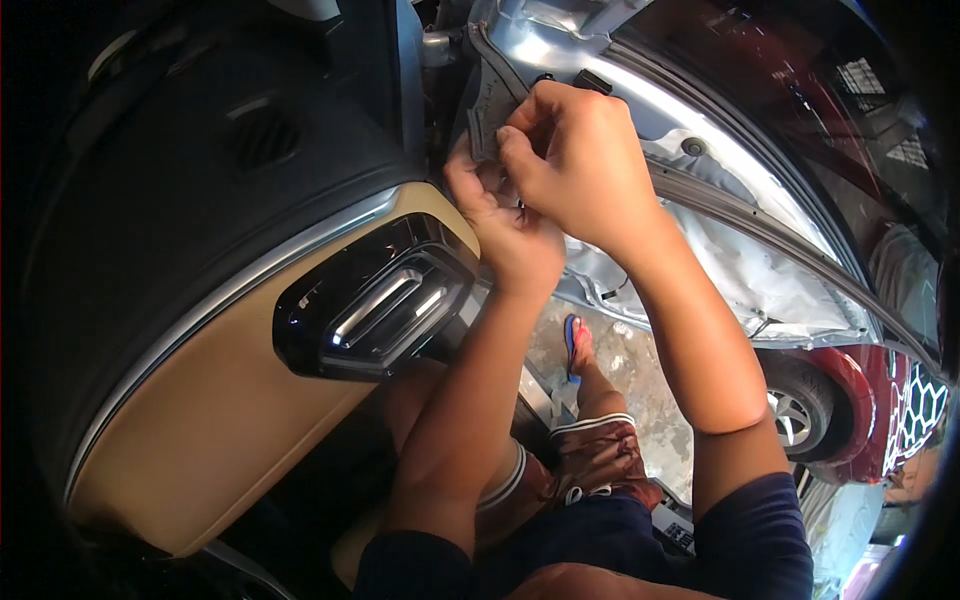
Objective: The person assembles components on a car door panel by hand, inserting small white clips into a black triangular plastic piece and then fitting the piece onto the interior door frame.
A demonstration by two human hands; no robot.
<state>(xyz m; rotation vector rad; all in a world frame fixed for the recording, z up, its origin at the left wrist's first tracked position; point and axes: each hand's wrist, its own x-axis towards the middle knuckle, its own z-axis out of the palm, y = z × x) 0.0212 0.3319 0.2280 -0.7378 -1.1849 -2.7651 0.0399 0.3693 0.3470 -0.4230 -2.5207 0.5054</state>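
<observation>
My left hand (pixel 505 215) is raised at the front edge of the car's door opening, its fingers curled around the lower end of a dark grey trim strip (pixel 490 95). Just right of it and partly over it, my right hand (pixel 585 140) is closed, thumb and bent forefinger pinched at the strip's edge. What lies between those fingertips is largely hidden. The strip runs upward from the hands, beside the bare metal of an opened car door (pixel 540 45). Silvery lining sheet (pixel 700 260) covers part of that door's inside.
On the left is the dashboard (pixel 190 330), black and tan, with a glossy black air vent (pixel 390 305). A long rail (pixel 770 230) crosses the door below its window. My sandalled foot (pixel 580 345) rests on the stained floor (pixel 630 370); a red car (pixel 850 410) stands beyond.
</observation>
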